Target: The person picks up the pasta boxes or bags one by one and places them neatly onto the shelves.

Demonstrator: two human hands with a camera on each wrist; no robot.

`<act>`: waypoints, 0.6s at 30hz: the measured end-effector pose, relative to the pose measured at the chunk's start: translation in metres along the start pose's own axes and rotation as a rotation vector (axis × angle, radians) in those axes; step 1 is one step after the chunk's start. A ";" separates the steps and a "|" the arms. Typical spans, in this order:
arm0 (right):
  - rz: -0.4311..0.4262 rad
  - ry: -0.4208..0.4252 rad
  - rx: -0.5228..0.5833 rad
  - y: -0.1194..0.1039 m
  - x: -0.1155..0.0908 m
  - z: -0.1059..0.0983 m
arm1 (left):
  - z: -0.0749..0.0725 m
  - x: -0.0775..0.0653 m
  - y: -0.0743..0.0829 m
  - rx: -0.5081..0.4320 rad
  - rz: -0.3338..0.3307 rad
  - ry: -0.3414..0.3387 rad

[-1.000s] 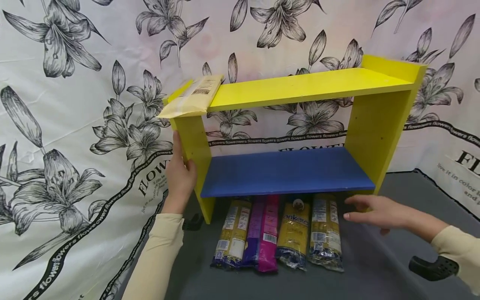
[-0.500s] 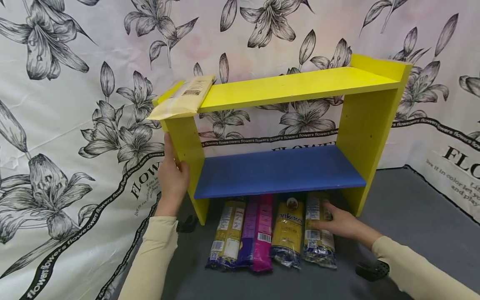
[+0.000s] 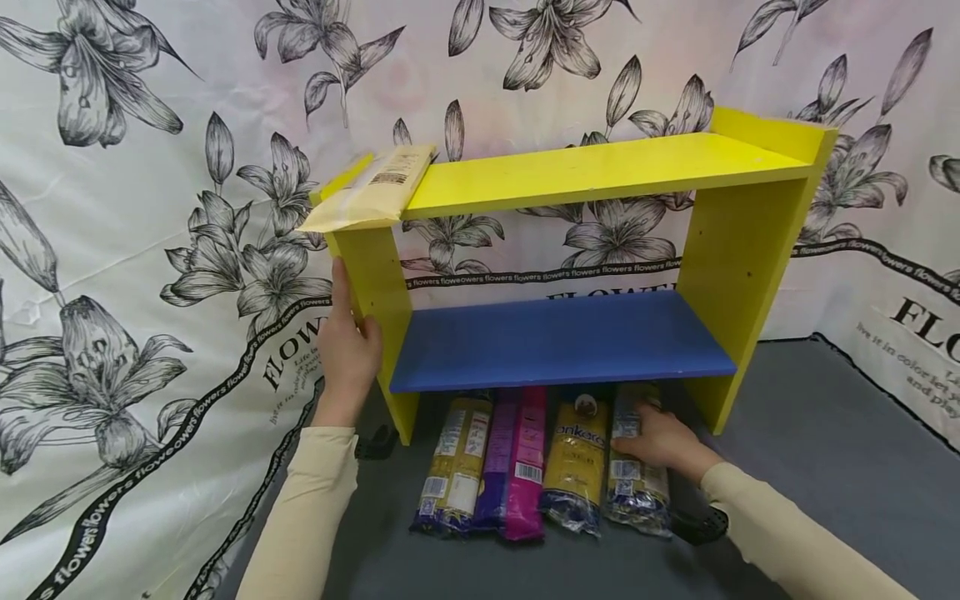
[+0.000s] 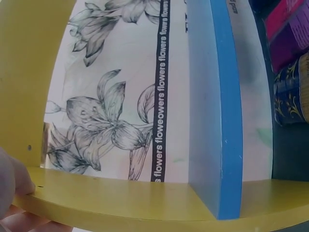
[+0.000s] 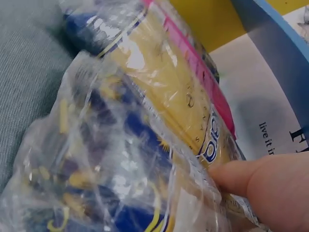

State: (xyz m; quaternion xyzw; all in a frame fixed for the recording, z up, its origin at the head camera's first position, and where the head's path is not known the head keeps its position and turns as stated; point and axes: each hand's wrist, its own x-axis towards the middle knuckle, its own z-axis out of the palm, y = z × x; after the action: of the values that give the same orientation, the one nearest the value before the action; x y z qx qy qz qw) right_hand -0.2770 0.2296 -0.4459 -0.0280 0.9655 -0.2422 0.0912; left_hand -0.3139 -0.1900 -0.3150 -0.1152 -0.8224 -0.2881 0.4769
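My left hand (image 3: 348, 362) grips the left side panel of a yellow shelf unit (image 3: 742, 275) with a blue middle board (image 3: 562, 337); in the left wrist view the thumb (image 4: 19, 176) lies on the inner face, fingers beyond the edge. Under the board, on the dark table, lie several packets side by side. My right hand (image 3: 663, 437) holds the rightmost pasta packet (image 3: 636, 492) by its sides, thumb toward its neighbour. Its crinkled clear end fills much of the right wrist view. Left of it are a yellow pasta packet (image 3: 576, 458), a purple-and-pink packet (image 3: 513, 467) and another gold packet (image 3: 453, 467).
A flat beige paper packet (image 3: 378, 187) lies on the left end of the yellow top board. Behind the unit hangs a white flower-printed cloth (image 3: 247, 250). The dark grey table (image 3: 832, 417) extends to the right of the unit.
My right hand has moved left from beside the packets onto the rightmost pasta packet and taken hold of it. The left hand stays on the side panel. The head view has shifted slightly.
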 end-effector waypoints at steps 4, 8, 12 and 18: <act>-0.003 0.005 0.014 -0.001 0.002 -0.001 | -0.001 0.000 0.001 -0.003 -0.011 -0.004; -0.010 -0.014 0.072 0.002 0.000 -0.004 | 0.000 -0.001 -0.001 -0.011 -0.022 -0.010; -0.037 -0.040 0.138 0.008 -0.005 -0.009 | 0.001 -0.001 -0.001 -0.013 -0.028 -0.009; -0.071 -0.102 0.247 0.017 -0.017 -0.015 | 0.000 0.000 -0.001 -0.011 -0.005 -0.002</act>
State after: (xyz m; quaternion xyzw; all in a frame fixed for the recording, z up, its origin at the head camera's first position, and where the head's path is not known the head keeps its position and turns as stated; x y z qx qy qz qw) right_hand -0.2629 0.2529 -0.4383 -0.0632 0.9209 -0.3604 0.1344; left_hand -0.3147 -0.1909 -0.3156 -0.1159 -0.8217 -0.2936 0.4746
